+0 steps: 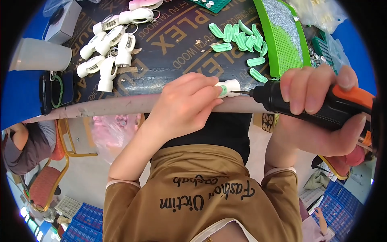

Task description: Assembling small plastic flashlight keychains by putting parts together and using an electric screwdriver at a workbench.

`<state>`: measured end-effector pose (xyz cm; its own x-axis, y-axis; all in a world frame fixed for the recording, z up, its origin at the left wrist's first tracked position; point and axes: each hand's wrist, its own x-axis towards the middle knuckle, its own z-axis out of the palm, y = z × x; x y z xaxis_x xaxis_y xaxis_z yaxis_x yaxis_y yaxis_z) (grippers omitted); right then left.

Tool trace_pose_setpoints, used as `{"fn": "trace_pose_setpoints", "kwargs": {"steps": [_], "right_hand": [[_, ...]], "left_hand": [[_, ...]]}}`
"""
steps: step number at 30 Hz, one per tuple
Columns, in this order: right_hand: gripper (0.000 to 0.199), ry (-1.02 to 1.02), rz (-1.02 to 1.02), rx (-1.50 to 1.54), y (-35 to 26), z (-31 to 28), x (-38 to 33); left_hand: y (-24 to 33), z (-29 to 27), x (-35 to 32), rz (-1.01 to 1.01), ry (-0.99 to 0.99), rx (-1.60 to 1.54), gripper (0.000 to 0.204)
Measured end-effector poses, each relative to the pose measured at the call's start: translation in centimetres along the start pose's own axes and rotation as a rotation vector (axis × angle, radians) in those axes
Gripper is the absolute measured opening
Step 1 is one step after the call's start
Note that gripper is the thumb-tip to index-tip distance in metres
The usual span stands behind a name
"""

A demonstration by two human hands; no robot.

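My left hand (pixel 191 101) pinches a small white keychain flashlight (pixel 231 86) at the table's near edge, a green cover piece (pixel 223 89) showing on it beside my fingertips. In my right hand (pixel 318 97) is a black and orange electric screwdriver (pixel 278 97), my fingers wrapped round its body. Its thin bit (pixel 242 92) points left and meets the white flashlight next to the green piece; whether a screw sits under the tip is too small to tell. Loose green covers (pixel 242 40) lie scattered beyond my hands.
At the left lies a cluster of white keychain flashlights (pixel 109 44) with metal rings. Nearby are a translucent cup (pixel 42 55), a phone (pixel 45 90) and a white box (pixel 63 22). A green tray (pixel 284 50) of small silvery screws stands at the right. Other people sit behind.
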<state>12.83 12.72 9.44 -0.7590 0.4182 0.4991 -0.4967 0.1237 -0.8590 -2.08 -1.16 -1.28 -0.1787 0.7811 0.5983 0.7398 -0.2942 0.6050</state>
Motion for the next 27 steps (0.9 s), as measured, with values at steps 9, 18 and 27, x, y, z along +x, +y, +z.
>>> {"fn": "trace_pose_setpoints", "kwargs": {"steps": [9, 18, 27], "right_hand": [[0.05, 0.027, 0.027, -0.008, 0.6, 1.1, 0.4], [0.051, 0.064, 0.036, -0.019, 1.1, 1.6, 0.4], [0.049, 0.073, 0.042, -0.057, 1.1, 1.9, 0.7]], "left_hand": [[0.0, 0.2, -0.1, 0.004, 0.018, -0.003, 0.023], [0.1, 0.2, 0.0, 0.003, 0.017, -0.006, 0.022], [0.0, 0.3, 0.0, 0.004, 0.017, -0.014, 0.023]]}}
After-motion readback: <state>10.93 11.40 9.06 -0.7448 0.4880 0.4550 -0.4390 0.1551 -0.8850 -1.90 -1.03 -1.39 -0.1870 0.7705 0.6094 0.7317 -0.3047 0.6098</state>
